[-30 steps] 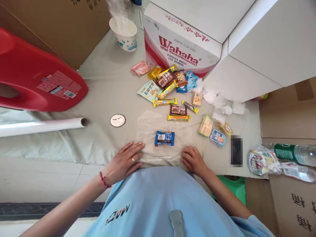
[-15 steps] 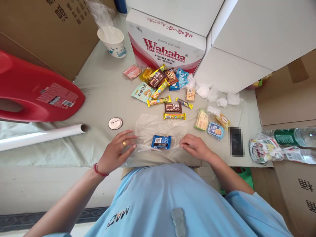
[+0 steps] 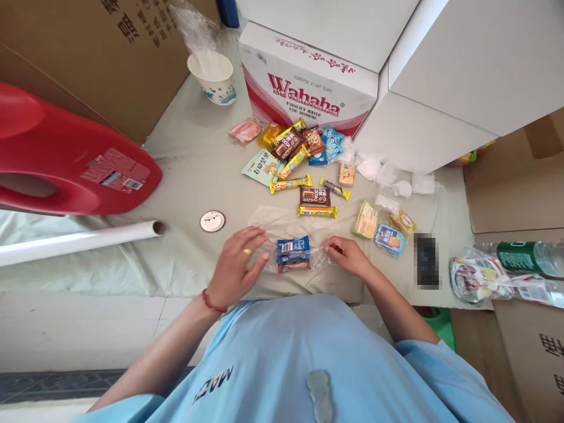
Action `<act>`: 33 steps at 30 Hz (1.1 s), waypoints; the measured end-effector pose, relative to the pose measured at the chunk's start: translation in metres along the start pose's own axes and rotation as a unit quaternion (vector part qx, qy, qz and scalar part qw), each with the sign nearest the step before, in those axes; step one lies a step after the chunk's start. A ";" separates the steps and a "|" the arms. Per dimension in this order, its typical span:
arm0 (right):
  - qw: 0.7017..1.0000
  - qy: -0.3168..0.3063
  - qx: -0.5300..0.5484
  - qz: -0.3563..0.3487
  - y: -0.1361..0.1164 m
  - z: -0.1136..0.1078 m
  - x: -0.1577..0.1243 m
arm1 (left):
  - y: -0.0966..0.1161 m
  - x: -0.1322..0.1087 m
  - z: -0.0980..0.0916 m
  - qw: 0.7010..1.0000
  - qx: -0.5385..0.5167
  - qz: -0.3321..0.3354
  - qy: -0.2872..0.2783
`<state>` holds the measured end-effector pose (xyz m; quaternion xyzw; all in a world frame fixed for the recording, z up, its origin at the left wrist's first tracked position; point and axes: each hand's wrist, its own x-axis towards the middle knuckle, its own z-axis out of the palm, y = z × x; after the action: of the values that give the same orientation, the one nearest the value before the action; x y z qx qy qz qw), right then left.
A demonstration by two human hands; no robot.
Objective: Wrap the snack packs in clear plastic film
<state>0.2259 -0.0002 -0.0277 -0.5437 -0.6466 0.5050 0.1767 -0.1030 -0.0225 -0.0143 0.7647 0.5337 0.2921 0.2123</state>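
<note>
Now that the near edge of the film point(image 3: 272, 218) has risen by the blue packet point(image 3: 293, 249), it seems under control, my right hand point(image 3: 348, 256) pinching it, my left hand point(image 3: 235, 264) half-open, hold unclear.

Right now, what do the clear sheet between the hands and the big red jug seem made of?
Clear, wrinkled sheet: probably thin plastic film, glossy; the pale cloth beneath shows through. Big red handled jug: likely moulded plastic, given its smooth, soft sheen.

One head-worn view from near above the table point(image 3: 185, 176), forward and down over both hands point(image 3: 235, 261).
</note>
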 end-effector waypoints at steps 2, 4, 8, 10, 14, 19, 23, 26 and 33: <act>1.000 0.004 0.000 -0.006 -0.004 0.000 -0.003 | 0.004 0.018 0.013 0.997 -0.019 0.004 -0.071; 1.000 0.012 -0.019 -0.014 -0.008 0.000 -0.005 | 0.000 0.037 0.028 0.991 -0.019 -0.022 -0.128; 0.993 0.012 -0.098 -0.069 -0.016 0.000 -0.016 | -0.009 0.059 0.044 0.977 0.011 -0.012 -0.211; 0.986 -0.015 -0.125 -0.106 -0.020 -0.001 -0.025 | -0.008 0.059 0.043 0.973 0.002 0.013 -0.232; 0.977 -0.062 -0.135 -0.151 -0.026 -0.003 -0.040 | 0.001 0.051 0.037 0.968 -0.002 0.028 -0.249; 0.971 -0.086 -0.161 -0.155 -0.026 -0.003 -0.044 | 0.020 0.044 0.038 0.962 0.064 0.025 -0.265; 0.960 -0.093 -0.208 -0.163 -0.028 0.000 -0.044 | 0.040 0.043 0.037 0.948 0.146 0.090 -0.270; 0.945 -0.080 -0.254 -0.188 -0.032 0.007 -0.046 | 0.050 0.041 0.037 0.933 0.195 0.126 -0.274; 0.886 -0.093 -0.390 -0.234 -0.021 0.046 -0.046 | 0.045 0.039 0.047 0.930 0.215 0.131 -0.267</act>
<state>0.1947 -0.0597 -0.0147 -0.3519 -0.9133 0.2049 0.0025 -0.0302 -0.0017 -0.0124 0.9048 0.4026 -0.0194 0.1372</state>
